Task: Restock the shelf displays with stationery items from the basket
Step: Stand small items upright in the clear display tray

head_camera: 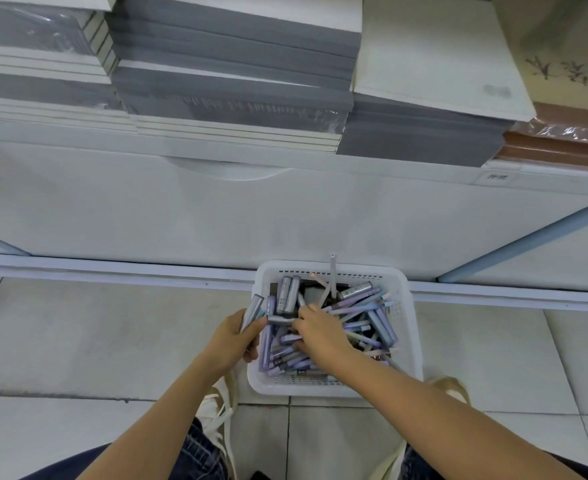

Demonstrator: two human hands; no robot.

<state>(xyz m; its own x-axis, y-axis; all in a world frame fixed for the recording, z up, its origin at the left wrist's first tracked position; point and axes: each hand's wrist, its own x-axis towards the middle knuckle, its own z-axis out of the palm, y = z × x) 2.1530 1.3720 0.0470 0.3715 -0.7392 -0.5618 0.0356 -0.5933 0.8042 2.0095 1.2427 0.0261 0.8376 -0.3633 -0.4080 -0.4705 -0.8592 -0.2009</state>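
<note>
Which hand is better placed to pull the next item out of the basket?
Right. The right hand is down inside the basket, reaching among the pens; the left hand sits at the rim, gripping a grey tube.

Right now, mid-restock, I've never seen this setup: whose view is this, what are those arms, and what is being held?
There is no machine: this single picture comes from a camera worn on a person's head, looking down at their own bare arms. The left hand grips a grey tube. The right hand reaches into a white basket on the tiled floor, among a loose pile of pens; whether it holds one, I cannot tell. Behind stands a white shelf base with stacked pads on top.
</note>
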